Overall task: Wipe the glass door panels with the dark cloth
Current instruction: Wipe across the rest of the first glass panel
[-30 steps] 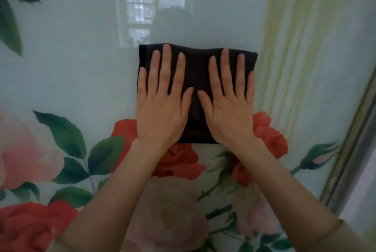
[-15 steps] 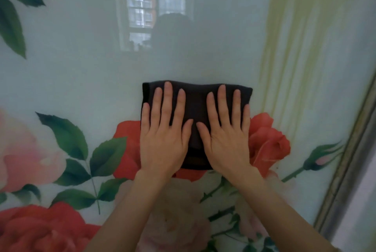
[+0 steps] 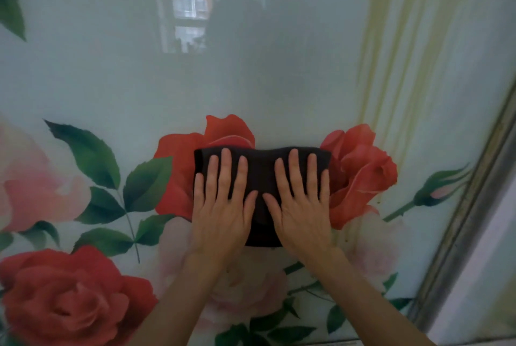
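Here, the left hand [image 3: 220, 217] and the right hand [image 3: 303, 217] lie flat side by side. Their fingers are straight and a little spread, their thumbs nearly meet, and both palms press the dark cloth [image 3: 262, 167] against the glass door panel [image 3: 293, 88]. Neither hand grips it; pressure alone pins it there.

The folded cloth sits just below the middle of the view, with a wavy top edge and its lower edge showing between the wrists at 6 o'clock. One printed red rose [image 3: 360, 172] lies just beside it at 3 o'clock, and another [image 3: 178, 172] lies partly under it at 9 o'clock. The metal frame [image 3: 469, 214] runs well apart, toward 4 o'clock. A window reflection [image 3: 192, 4] shows at 12 o'clock.

The likeliest trouble, I judge, is slippage: if either palm eases off, the unclamped cloth could slide or drop. Uneven pushing could also bunch the rippled middle and leave streaks. The strip beside the frame could easily go unwiped.
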